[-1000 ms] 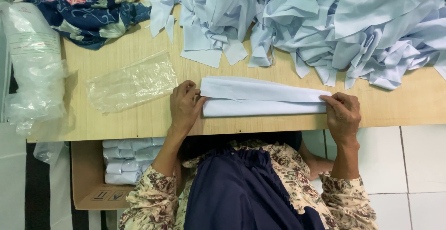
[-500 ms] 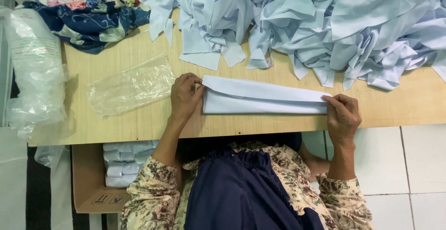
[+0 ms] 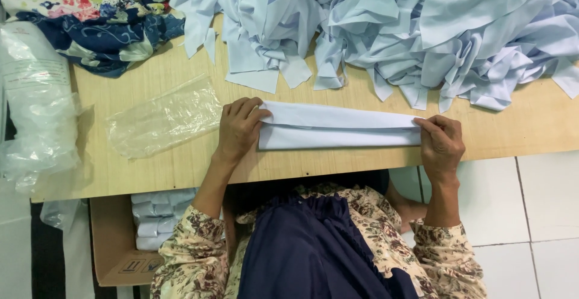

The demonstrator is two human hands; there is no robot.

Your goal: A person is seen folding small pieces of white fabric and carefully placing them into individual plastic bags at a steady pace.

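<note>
One folded cloth (image 3: 338, 127) flat on the table (image 3: 181, 166), near its front edge. Two hands: left hand (image 3: 238, 129) curled over the cloth's left end, fingers pressing down; right hand (image 3: 442, 142) pinching its right end. One clear plastic bag (image 3: 163, 118) left of the cloth, one heap of pale blue fabric (image 3: 392, 27) beyond.
</note>
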